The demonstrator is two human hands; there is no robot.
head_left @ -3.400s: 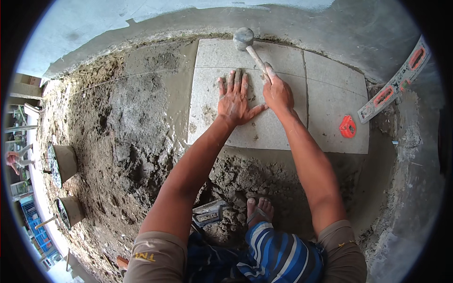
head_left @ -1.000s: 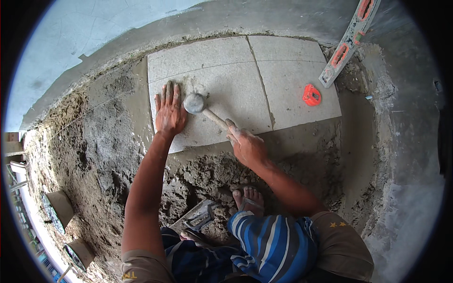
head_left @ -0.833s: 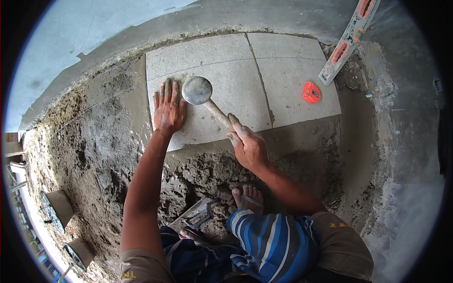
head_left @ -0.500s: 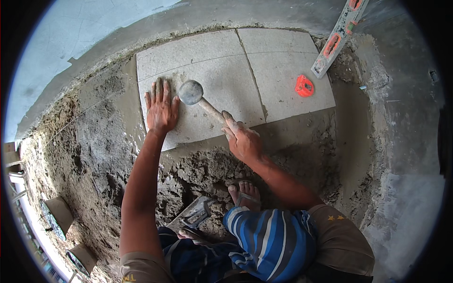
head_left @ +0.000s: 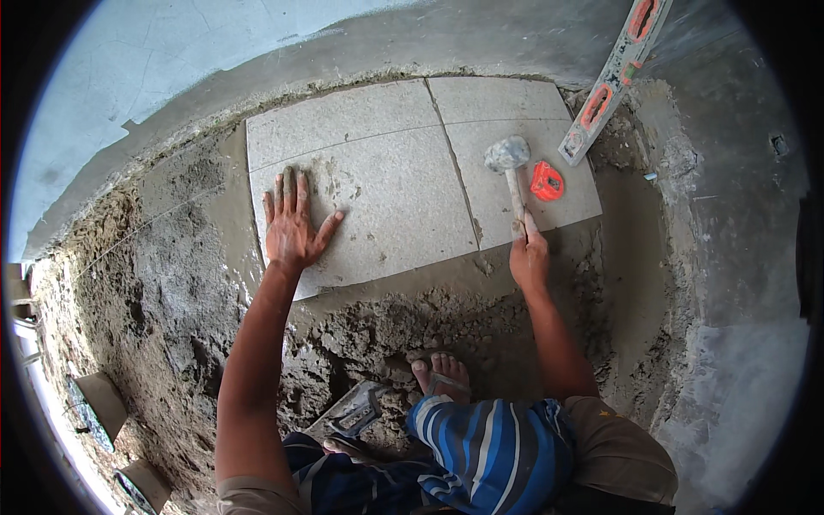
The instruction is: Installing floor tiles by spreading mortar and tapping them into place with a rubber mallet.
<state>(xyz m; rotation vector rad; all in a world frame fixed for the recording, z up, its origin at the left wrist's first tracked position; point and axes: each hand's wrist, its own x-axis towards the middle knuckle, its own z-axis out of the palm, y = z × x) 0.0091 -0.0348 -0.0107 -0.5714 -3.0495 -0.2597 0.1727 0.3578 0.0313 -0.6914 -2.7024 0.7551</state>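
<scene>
Head view: left hand (head_left: 294, 233) spread, palm down, on the wider pale tile (head_left: 386, 202); right hand (head_left: 530, 254) wrapped around a mallet (head_left: 512, 180). Beyond the right hand, mallet head (head_left: 507, 154) over the narrower tile (head_left: 489, 103), contact unclear, beside a red-orange tape measure (head_left: 547, 181).

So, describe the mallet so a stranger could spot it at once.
Find the two pale tiles by the wall. At the right-hand one, the right hand holds the mallet. Its chunky grey head sets it apart from the red tape measure and long level.
</scene>
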